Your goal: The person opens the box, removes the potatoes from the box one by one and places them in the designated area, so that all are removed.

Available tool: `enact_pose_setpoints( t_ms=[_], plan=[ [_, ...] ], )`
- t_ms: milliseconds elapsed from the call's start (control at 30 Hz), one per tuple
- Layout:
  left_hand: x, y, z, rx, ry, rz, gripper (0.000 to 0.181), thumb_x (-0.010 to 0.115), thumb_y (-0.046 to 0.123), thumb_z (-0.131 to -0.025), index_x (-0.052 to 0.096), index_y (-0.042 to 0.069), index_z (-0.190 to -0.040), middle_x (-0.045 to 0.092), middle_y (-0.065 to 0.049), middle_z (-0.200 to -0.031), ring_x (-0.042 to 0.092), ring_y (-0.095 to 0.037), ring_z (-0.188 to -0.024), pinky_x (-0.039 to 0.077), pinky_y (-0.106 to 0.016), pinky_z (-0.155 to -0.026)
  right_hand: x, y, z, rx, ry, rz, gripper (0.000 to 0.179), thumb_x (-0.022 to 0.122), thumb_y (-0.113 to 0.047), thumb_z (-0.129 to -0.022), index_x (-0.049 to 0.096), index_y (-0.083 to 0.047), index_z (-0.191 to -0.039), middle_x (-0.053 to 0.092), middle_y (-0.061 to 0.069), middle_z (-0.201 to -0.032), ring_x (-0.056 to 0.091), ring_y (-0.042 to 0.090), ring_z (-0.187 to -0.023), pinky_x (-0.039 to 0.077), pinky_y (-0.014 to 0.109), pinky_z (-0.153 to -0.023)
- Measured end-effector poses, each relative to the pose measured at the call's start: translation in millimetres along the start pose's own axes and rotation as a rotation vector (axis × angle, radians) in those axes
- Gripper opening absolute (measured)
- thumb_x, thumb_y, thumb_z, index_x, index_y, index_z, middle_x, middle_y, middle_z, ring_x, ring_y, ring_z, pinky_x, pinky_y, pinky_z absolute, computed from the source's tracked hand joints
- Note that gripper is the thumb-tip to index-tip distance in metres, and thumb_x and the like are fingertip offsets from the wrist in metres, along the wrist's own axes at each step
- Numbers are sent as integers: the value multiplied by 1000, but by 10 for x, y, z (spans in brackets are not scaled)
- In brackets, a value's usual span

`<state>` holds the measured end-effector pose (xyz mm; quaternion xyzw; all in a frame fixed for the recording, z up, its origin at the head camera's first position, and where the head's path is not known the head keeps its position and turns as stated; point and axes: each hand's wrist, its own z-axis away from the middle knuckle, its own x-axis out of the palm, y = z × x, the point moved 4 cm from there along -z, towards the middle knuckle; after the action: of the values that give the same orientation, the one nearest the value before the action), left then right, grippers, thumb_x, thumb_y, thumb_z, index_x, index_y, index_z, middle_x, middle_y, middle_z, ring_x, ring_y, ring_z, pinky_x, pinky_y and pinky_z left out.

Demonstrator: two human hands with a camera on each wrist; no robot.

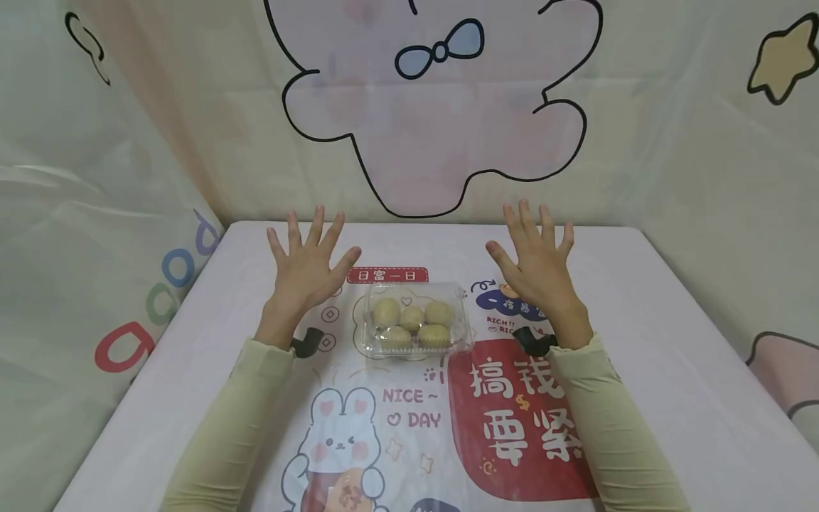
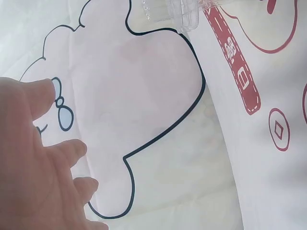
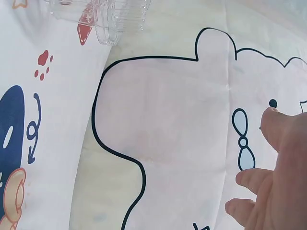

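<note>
A clear plastic box (image 1: 417, 320) sits mid-table between my two hands, with several round, pale yellow-green pieces (image 1: 412, 318) inside it. Its lid looks closed in the head view. To the left of the box, my left hand (image 1: 308, 267) is held with fingers spread and nothing in it. On the other side, my right hand (image 1: 536, 263) is likewise spread and bare. Both hands stand apart from the box. Only an edge of the clear box (image 2: 184, 14) shows at the top of the left wrist view, and likewise the box edge (image 3: 108, 24) in the right wrist view.
The box stands on a white printed tablecloth (image 1: 409, 455) with a rabbit drawing and a red patch. Behind the table hangs a cloth backdrop (image 1: 435, 142) with a large outlined figure; another cloth (image 1: 77, 213) hangs along the left side.
</note>
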<state>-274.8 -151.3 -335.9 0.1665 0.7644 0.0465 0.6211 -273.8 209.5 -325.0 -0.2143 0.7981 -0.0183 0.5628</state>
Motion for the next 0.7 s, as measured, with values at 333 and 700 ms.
enact_pose_setpoints(
  t_ms=[333,700],
  plan=[
    [15,-7,-16,-1,-6,-13,78,31,69,-100,11,30,-165,0,-8,-174,-20,-45,-155,-18,-74,-115,29,0,-9,-6,9,13,82,36,-64,-102,14,-16,-165,10,16,-172,-4,42,-159,-11,73,-117],
    [11,-8,-5,3,-28,-2,77,32,68,-101,12,29,-165,-3,-6,-174,-17,-47,-156,-17,-74,-115,42,-19,11,-16,-11,-21,81,35,-65,-102,15,-17,-165,9,15,-172,-4,42,-159,-11,73,-117]
  ],
)
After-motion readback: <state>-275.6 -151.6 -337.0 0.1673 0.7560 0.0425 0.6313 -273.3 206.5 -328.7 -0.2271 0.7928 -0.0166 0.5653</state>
